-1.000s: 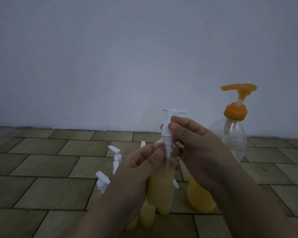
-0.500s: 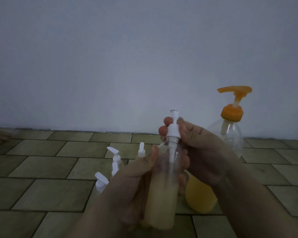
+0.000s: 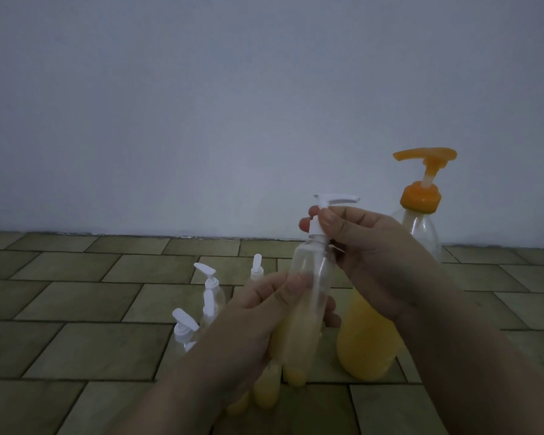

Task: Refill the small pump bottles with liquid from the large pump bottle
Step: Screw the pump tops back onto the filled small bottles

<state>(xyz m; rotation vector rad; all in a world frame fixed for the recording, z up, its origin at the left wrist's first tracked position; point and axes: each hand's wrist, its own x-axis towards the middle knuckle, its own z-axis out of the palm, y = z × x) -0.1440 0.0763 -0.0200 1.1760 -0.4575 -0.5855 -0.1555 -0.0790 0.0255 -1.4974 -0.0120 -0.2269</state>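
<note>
My left hand [image 3: 248, 334] grips the body of a small clear pump bottle [image 3: 308, 296], half full of yellow liquid and held above the floor. My right hand [image 3: 368, 255] pinches the white pump cap [image 3: 321, 221] at the bottle's neck, nozzle pointing right. The large pump bottle [image 3: 421, 246], clear with an orange pump and yellow liquid in its lower part, stands on the floor behind my right hand. Several other small bottles with white pumps [image 3: 208, 293] stand to the left, partly hidden by my left hand.
The floor [image 3: 76, 309] is olive-green tile in a brick pattern. A plain pale wall [image 3: 201, 120] rises close behind the bottles. Yellow-filled small bottles [image 3: 266, 392] stand under my left hand.
The pump cap has turned: its nozzle faced toward me half a second ago and now points right. The held bottle has shifted slightly within my hands.
</note>
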